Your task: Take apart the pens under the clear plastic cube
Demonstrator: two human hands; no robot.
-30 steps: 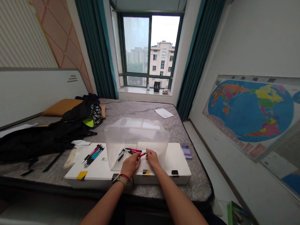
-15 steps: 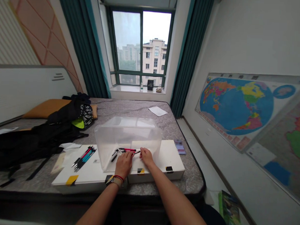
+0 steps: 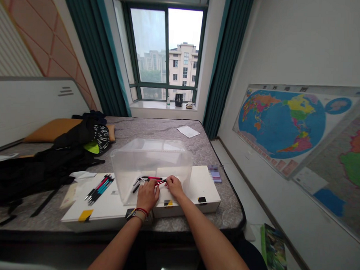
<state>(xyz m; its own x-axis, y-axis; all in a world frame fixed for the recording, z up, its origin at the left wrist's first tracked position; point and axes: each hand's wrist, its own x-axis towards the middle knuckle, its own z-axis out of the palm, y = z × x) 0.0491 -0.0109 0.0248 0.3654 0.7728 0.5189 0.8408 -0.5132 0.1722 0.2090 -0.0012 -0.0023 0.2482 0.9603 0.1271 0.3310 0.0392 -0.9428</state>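
In the head view, my left hand (image 3: 147,195) and my right hand (image 3: 174,187) meet at the open side of a clear plastic bin (image 3: 151,159). Between them is a slim dark pen (image 3: 162,182) with a bit of red near my left fingers. My left fingers are closed on one end of it, while my right fingertips pinch the other. Just behind my hands lies a red pen (image 3: 151,177). Black and white pen pieces (image 3: 136,187) are left of it, partly covered by my left hand. Several assembled-looking pens (image 3: 99,189), red, black and teal, lie farther left.
Two white boxes (image 3: 206,183) with black and yellow tape patches sit under the bin on a grey mattress (image 3: 130,127). A black bag (image 3: 40,169) and clothes are at the left. A white paper (image 3: 188,131) lies toward the window. The mattress edge runs along the right.
The camera view has shifted slightly. Both hands stay at nearly the same place with the pen between them, and the other pens have not moved.
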